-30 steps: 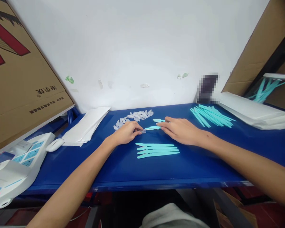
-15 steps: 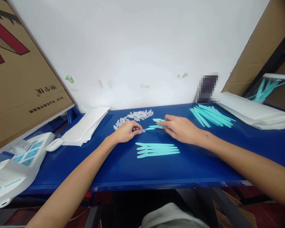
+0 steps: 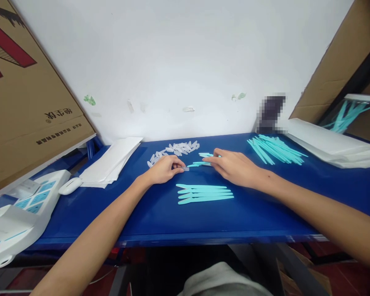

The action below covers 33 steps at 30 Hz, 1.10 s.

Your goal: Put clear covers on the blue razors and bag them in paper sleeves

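Note:
My left hand (image 3: 168, 169) pinches a small clear plastic cap (image 3: 186, 168) between thumb and fingertips. Just right of it, my right hand (image 3: 231, 166) has its fingers closed on a turquoise stick (image 3: 198, 163), whose tip is close to the cap; whether they touch is unclear. Other turquoise pieces (image 3: 205, 155) lie partly hidden by the right fingers. Nearer the front edge, several turquoise sticks (image 3: 205, 194) lie in a row. Behind my left hand is a curved heap of clear caps (image 3: 180, 149). A larger pile of turquoise sticks (image 3: 276, 149) lies to the right.
White sheets (image 3: 112, 162) and a white oval object (image 3: 70, 186) lie left on the blue table (image 3: 160, 222), beside a white power strip (image 3: 38, 197). White bags (image 3: 333, 144) and a clear container of sticks (image 3: 347, 115) stand right. Behind is a white wall.
The turquoise stick in my right hand has shifted its angle slightly, with its tip a little further left near the cap. My left hand has hardly moved.

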### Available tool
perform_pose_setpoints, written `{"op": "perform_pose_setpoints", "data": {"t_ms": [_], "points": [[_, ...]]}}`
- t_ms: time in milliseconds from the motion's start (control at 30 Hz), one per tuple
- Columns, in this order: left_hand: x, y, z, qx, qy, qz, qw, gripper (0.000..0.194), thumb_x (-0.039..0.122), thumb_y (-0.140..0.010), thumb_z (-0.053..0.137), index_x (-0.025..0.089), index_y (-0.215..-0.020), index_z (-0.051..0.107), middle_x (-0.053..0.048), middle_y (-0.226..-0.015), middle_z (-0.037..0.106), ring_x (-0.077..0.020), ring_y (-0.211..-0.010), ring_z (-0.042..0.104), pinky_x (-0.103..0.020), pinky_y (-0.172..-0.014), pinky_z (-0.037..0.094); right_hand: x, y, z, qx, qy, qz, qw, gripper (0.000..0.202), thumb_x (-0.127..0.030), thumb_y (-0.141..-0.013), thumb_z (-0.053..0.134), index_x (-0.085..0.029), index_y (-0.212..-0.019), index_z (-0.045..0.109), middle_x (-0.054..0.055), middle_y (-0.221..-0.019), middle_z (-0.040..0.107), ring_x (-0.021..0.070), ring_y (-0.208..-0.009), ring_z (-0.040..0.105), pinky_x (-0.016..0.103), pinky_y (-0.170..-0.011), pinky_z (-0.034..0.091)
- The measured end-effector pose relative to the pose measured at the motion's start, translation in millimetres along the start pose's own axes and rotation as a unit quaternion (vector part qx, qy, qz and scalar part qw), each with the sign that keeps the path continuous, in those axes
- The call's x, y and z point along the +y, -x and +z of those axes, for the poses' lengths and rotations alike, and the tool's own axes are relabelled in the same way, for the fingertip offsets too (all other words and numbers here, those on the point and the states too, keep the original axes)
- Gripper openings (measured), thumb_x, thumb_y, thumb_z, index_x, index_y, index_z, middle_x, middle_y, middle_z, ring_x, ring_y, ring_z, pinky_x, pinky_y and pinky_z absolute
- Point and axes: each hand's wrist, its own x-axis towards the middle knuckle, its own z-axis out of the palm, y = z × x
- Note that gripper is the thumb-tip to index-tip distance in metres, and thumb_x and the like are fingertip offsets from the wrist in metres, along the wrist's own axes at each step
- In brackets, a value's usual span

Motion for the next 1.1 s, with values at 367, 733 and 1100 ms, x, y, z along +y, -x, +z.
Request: {"op": "perform_pose_setpoints", "data": {"t_ms": [367,733,1100], "points": [[-7.7,-1.3,3.6,0.037,0.02,0.008,0.999,0.018,0.031,-0.085,0.073,0.019,-0.096,0.079,-0.004,-0.087,0.076,-0.0167,-0.075,0.065,-0.028,-0.071,0.049,-12.1,-1.3,0.5,-0.049,0.002,-0.011,0.999,0.045,-0.024,-0.104,0.035,-0.029,-0.143,0.058,0.009,-0.106,0.063,0.0185,-0.075,0.061,0.027,-0.054,0.028],[-4.4,-2.3,6.9,0.045,0.041,-0.01,0.998,0.016,0.032,-0.083,0.077,0.019,-0.091,0.081,-0.002,-0.08,0.076,-0.0157,-0.069,0.062,-0.027,-0.065,0.045,-18.0,-2.5,-0.3,-0.074,0.061,-0.029,0.995,0.055,-0.015,-0.103,0.034,-0.036,-0.152,0.05,0.011,-0.117,0.066,0.0152,-0.066,0.06,0.028,-0.051,0.021],[-1.6,-0.3,5.0,0.043,0.027,0.003,0.999,0.013,0.028,-0.085,0.075,0.019,-0.093,0.08,-0.003,-0.086,0.077,-0.0165,-0.074,0.065,-0.027,-0.068,0.049,-14.3,-1.7,4.1,-0.067,0.051,-0.047,0.995,0.056,-0.014,-0.102,0.034,-0.035,-0.151,0.051,0.011,-0.116,0.066,0.0147,-0.066,0.061,0.028,-0.051,0.022]]}}
